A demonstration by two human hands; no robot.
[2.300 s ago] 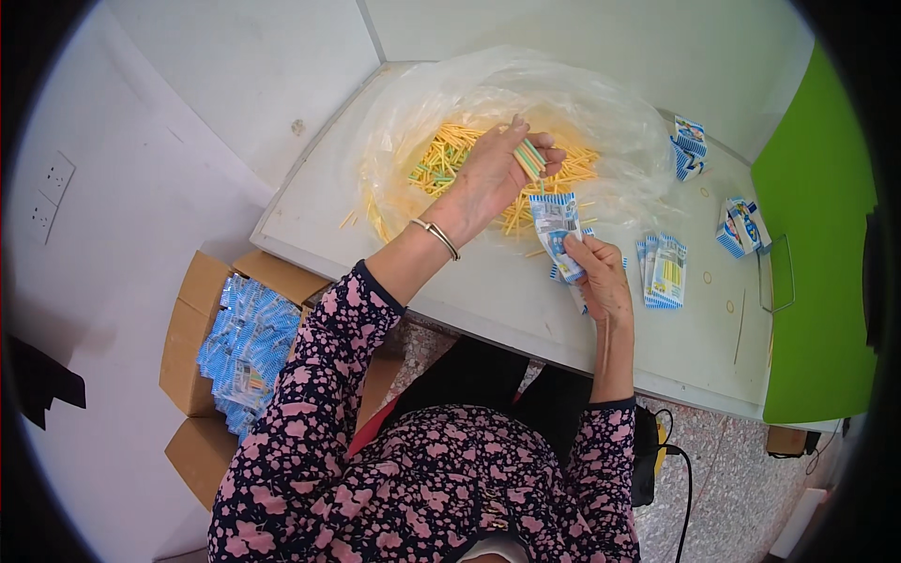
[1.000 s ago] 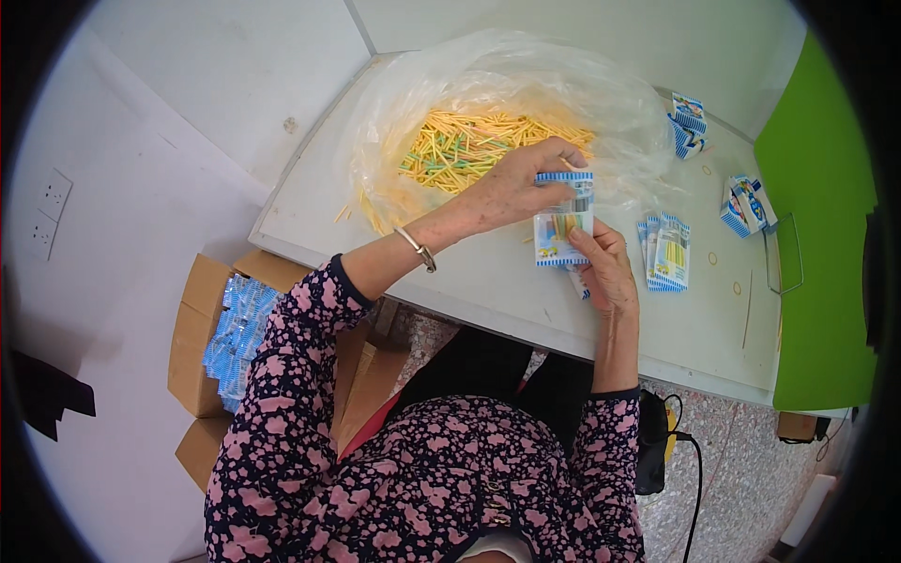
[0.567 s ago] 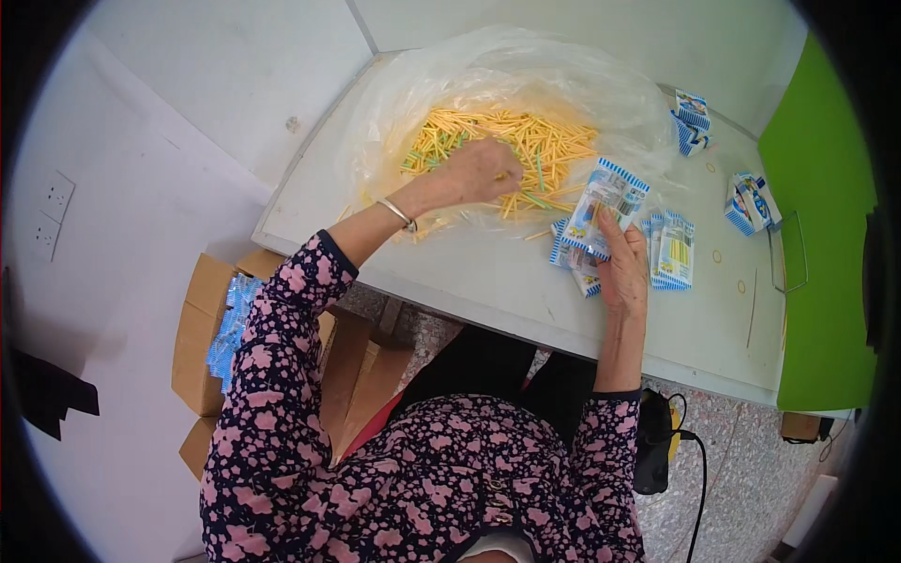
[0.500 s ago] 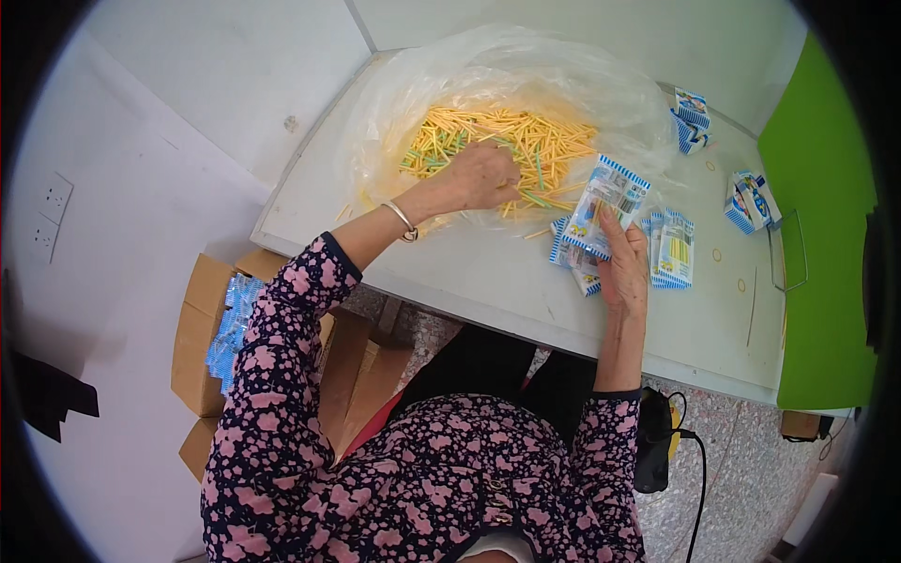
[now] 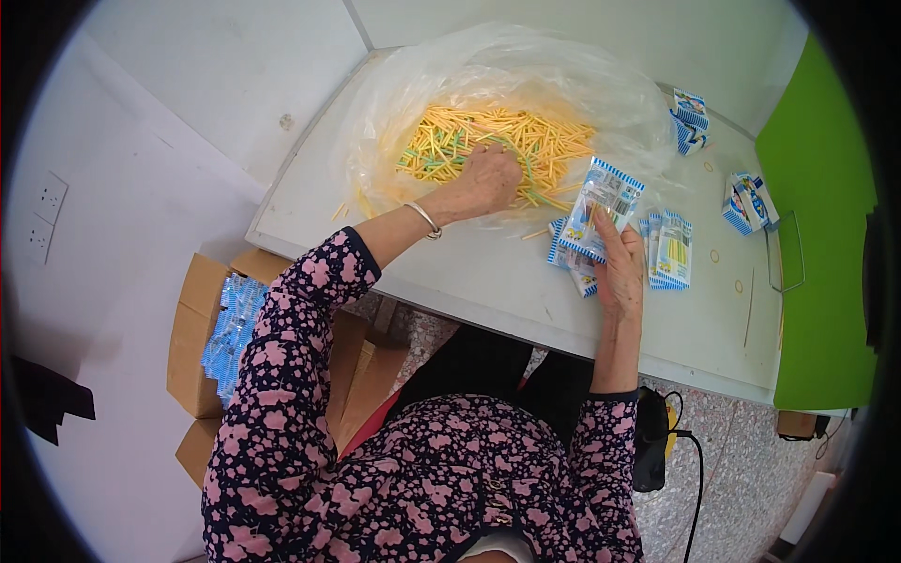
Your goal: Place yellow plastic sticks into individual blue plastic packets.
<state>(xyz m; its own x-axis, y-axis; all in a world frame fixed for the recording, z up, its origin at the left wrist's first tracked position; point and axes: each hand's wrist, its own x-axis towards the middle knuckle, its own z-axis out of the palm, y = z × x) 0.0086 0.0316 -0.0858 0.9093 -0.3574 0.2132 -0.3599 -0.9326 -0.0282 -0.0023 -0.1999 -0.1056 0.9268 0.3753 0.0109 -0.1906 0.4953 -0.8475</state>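
Observation:
A heap of thin yellow sticks (image 5: 554,141), with some green ones among them, lies in a spread clear plastic bag (image 5: 619,94) on the table. My left hand (image 5: 488,180) rests at the near side of the heap with its fingers curled down into the sticks. Its fingertips are hidden, so what they grip cannot be made out. My right hand (image 5: 619,267) pinches a clear packet with blue-striped ends (image 5: 605,202), thumb on top, tilted above the table. Under and beside it lie more such packets (image 5: 672,249), at least one with yellow sticks inside.
Small blue-and-white boxes (image 5: 746,202) stand at the right near a green panel (image 5: 821,225) with a bent wire. Rubber bands (image 5: 738,286) lie on the table (image 5: 450,281). Down at the left, a cardboard box (image 5: 195,357) holds many blue packets (image 5: 235,328).
My left hand has shifted slightly right and down within the heap, its fingers still in the sticks. My right hand keeps the packet, moved only a little.

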